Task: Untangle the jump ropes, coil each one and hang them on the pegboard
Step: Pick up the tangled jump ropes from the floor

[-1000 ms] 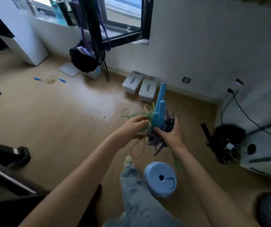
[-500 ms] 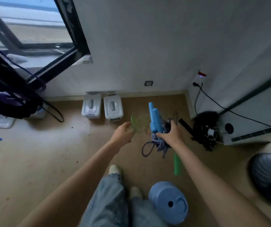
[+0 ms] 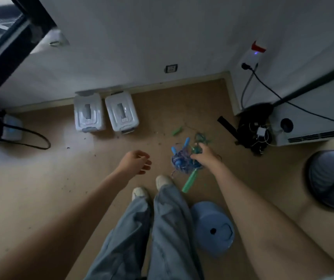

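Right of the frame's centre, my right hand (image 3: 205, 156) gripped the tangled jump ropes (image 3: 184, 161), my left hand (image 3: 134, 162) hung loose and empty, and I judged untangling, coiling and hanging all remained.

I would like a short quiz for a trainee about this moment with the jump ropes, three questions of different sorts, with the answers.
1. True or false: the left hand holds the rope bundle.
2. Which hand grips the tangled ropes? A) left B) right C) both
3. Fill in: the handle hanging below the bundle is ____ in colour.

Key:
1. False; the left hand is free, its fingers loosely curled.
2. B; the right hand grips them.
3. Green; the green handle hangs down, while the blue handles stick up.
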Demonstrator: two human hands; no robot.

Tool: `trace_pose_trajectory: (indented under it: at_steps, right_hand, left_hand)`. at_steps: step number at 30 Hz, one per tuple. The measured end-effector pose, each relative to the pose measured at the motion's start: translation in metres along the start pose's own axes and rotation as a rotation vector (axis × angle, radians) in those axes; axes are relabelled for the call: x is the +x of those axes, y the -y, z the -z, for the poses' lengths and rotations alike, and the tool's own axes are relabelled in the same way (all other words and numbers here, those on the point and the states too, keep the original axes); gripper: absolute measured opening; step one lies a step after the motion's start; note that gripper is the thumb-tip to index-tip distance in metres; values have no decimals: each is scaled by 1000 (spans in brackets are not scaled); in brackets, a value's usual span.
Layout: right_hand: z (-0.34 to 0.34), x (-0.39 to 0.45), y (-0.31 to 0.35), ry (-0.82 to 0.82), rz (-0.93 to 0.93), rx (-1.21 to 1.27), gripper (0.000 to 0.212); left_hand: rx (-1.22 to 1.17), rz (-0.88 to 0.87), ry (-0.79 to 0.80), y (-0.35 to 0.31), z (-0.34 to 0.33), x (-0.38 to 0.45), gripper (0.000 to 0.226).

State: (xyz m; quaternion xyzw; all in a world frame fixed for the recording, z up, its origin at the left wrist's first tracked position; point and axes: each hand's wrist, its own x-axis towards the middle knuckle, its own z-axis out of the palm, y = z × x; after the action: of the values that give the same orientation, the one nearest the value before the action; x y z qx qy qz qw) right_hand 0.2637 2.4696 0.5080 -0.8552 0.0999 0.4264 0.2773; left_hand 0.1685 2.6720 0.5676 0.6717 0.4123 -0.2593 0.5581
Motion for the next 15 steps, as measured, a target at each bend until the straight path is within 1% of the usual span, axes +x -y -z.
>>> trace_pose_trajectory:
  at_steps: [3,5,9,11,13,15]
  right_hand:
    - [7,3,4,28,-13,36,39]
    - [13,-3,11,7,-32,74,30]
    - [18,-26,39,67,29,89,18]
    - [13,-43,57,103,83,46,17]
    - [-3,-62,79,149,161,-32,17]
    - [-25,-82,105,222,248,-116,23]
  left_hand:
    - [15,2,6,-8,-1,-2,16]
    - [11,-11,-10,-16,1,-7,17]
    - [50,-77,-55,-23,21,-32,15]
    - [64,-84,-80,-17,40,-49,13]
    - [-34,-41,-99,-4,64,-67,13]
    - [-150,-3,-158,17,92,-87,16]
